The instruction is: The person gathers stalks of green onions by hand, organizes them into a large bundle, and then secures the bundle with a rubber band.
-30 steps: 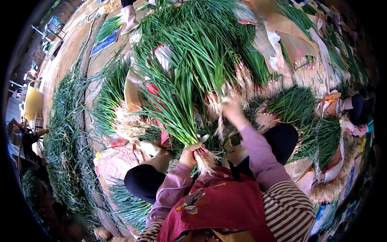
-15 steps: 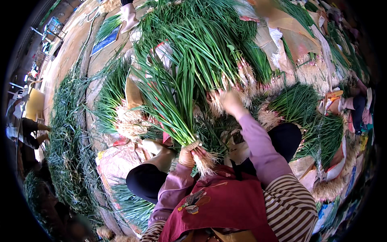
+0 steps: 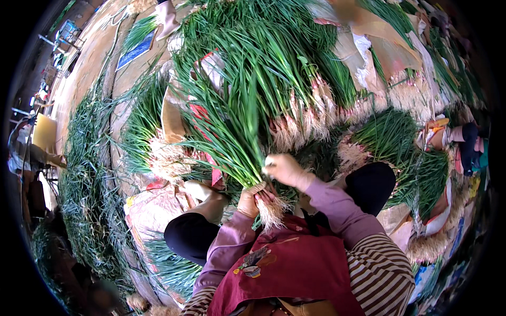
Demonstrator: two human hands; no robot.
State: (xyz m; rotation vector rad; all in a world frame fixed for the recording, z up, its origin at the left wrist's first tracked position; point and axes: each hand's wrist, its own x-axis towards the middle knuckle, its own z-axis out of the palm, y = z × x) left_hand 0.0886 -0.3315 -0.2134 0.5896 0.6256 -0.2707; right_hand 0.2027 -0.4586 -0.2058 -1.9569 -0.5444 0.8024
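My left hand [image 3: 249, 201] is wrapped round a bunch of green onions [image 3: 232, 142] just above their reddish bases. The pale roots hang over my red apron [image 3: 295, 263], and the long green leaves fan out up and to the left. Close beside the bunch, on its right, my right hand [image 3: 287, 171] is closed on a green onion stalk [image 3: 255, 121], whose leaves are smeared by motion. Farther out, a large heap of green onions [image 3: 274, 73] lies with its roots toward me.
Another pile of green onions [image 3: 150, 118] sits at the left, and more green onions [image 3: 390, 131] lie at the right. A strip of loose green leaves [image 3: 87, 195] runs along the floor at far left. A person's boot [image 3: 167, 18] stands at the top, near a blue board [image 3: 136, 52].
My right hand has moved from the roots of the large heap down and left to the bunch, bringing a stalk. My left hand has shifted slightly to the right, keeping its grip.
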